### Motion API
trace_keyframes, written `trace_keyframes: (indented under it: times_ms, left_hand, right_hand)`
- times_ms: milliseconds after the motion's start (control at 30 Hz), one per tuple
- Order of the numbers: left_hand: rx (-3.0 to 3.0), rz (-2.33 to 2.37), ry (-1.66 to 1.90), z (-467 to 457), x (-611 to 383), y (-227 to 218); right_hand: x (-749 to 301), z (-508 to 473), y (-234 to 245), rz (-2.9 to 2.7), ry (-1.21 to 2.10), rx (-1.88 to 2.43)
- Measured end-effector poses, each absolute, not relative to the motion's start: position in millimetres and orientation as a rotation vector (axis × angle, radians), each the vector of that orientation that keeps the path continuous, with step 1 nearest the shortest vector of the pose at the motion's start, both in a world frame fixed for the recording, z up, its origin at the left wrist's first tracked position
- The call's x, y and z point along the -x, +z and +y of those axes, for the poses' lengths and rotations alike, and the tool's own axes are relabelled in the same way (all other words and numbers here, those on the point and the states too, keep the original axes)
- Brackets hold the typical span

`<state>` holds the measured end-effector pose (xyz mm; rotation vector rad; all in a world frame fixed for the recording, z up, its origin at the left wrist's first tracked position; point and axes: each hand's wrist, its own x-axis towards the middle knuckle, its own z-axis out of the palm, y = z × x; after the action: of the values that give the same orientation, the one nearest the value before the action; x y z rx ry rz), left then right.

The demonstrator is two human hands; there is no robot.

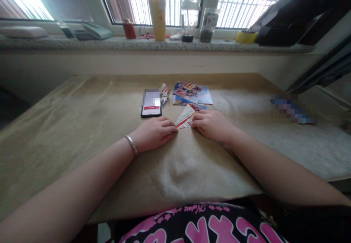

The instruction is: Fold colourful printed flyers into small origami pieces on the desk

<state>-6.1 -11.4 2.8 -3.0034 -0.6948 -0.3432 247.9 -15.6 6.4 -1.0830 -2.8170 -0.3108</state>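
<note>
A small folded sheet of printed paper (185, 118), white with red stripes and a pointed top, lies on the table between my hands. My left hand (157, 132), with a silver bangle at the wrist, has its fingertips together at the paper's lower left corner. At the right edge, my right hand (210, 123) grips the paper with bent fingers, which hide that side. Just beyond it is a stack of colourful printed sheets (196, 94). A phone (151, 106) with a lit, partly blurred screen lies past my left hand, beside another folded paper piece (165, 90).
A tan cover lies over the table (82, 133). Toward the right side rests a blurred blue and purple item (293, 110). Along the stone windowsill (104, 45) stand a tall yellow container (157, 18), a red-topped jar (128, 29), clear containers and a dark bag (290, 20).
</note>
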Motion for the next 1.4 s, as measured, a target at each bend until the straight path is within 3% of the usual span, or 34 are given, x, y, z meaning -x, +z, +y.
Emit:
trace_keyframes:
  times_ms: [500, 1400]
  left_hand:
    - [3.023, -0.692, -0.327, -9, 9, 3]
    - [3.055, -0.695, -0.338, -8, 14, 8]
  right_hand:
    - [-257, -18, 15, -2.765, -0.207, 1.399]
    - [-274, -16, 20, -2.752, -0.264, 1.551]
